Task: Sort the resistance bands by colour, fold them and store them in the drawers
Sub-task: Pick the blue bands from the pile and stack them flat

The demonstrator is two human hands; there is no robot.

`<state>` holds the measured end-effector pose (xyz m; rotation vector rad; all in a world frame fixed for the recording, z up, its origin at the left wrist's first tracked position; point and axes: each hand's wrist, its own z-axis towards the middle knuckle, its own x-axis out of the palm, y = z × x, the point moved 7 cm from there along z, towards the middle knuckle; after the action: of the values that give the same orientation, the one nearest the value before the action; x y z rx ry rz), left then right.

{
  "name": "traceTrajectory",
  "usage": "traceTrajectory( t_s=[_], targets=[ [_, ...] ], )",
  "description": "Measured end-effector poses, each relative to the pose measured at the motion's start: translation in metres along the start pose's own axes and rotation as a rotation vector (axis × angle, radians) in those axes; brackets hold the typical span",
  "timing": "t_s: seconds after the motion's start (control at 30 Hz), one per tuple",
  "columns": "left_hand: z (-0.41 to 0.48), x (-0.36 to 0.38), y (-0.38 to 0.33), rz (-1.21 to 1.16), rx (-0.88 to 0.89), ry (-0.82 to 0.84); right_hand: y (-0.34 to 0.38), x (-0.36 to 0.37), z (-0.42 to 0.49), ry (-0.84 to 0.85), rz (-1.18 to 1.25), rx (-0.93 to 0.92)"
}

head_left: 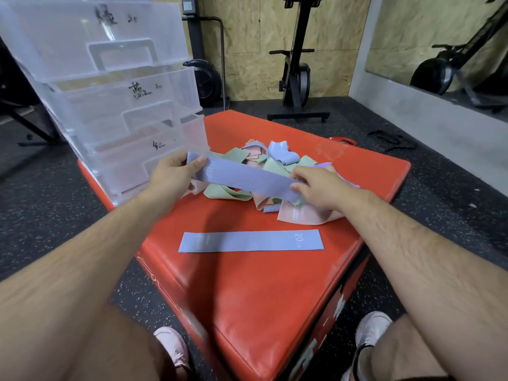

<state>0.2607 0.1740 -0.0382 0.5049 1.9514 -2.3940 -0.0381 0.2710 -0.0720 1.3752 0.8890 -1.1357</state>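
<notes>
While held band [247, 180], blue, stretches taut just above pile [239, 156] of green, pink & blue bands, L hand [171, 171] clamps its left end w/ thumb on top; R hand [316, 188] pinches the right end. Nearer the person, flat band [251, 241], blue, marked 20 LB, lies on red box [247, 292], apart from pile. Clear drawers [115, 100], 3 stacked, stand at box's far left.

A red padded plyo box [247, 292] carries a clear drawer unit [123, 105] at its far left corner, a tangled pile of resistance bands [239, 156] (green, pink, lilac-blue) mid-top, and one flat lilac-blue band [251, 241] nearer.
</notes>
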Motion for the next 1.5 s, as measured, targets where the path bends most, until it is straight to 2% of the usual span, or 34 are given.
traceTrajectory(
  t_s=[0.1, 0.2, 0.3, 0.47, 0.7, 0.83, 1.13, 1.23, 1.33, 1.5],
  targets=[
    [-0.002, -0.011, 0.016, 0.100, -0.063, 0.026, 0.004, -0.016, -0.011, -0.072, 0.053, -0.026],
    [-0.006, -0.022, 0.030, 0.089, -0.135, 0.095, 0.005, -0.027, -0.022, -0.092, 0.164, -0.048],
    [-0.017, -0.029, 0.046, 0.121, -0.210, 0.203, 0.004, -0.021, -0.030, -0.022, 0.235, -0.051],
    [-0.034, -0.029, 0.059, 0.293, -0.228, 0.296, 0.011, -0.006, -0.044, 0.135, 0.172, -0.072],
    [-0.040, -0.015, 0.066, 0.683, -0.094, 0.300, 0.010, 0.024, -0.052, 0.160, 0.152, -0.025],
    [-0.037, -0.011, 0.078, 0.766, -0.097, 0.342, 0.009, 0.036, -0.053, 0.142, 0.114, -0.026],
    [-0.036, 0.000, 0.083, 1.042, 0.095, 0.421, 0.012, 0.045, -0.055, 0.209, -0.068, -0.100],
    [-0.049, 0.013, 0.072, 0.963, 0.184, 0.525, 0.018, 0.041, -0.057, 0.201, -0.168, -0.169],
    [-0.066, 0.036, 0.066, 0.845, 0.212, 0.657, 0.025, 0.044, -0.064, 0.260, -0.130, -0.195],
    [-0.069, 0.052, 0.063, 0.863, 0.221, 0.672, 0.026, 0.044, -0.068, 0.271, -0.115, -0.220]
  ],
)
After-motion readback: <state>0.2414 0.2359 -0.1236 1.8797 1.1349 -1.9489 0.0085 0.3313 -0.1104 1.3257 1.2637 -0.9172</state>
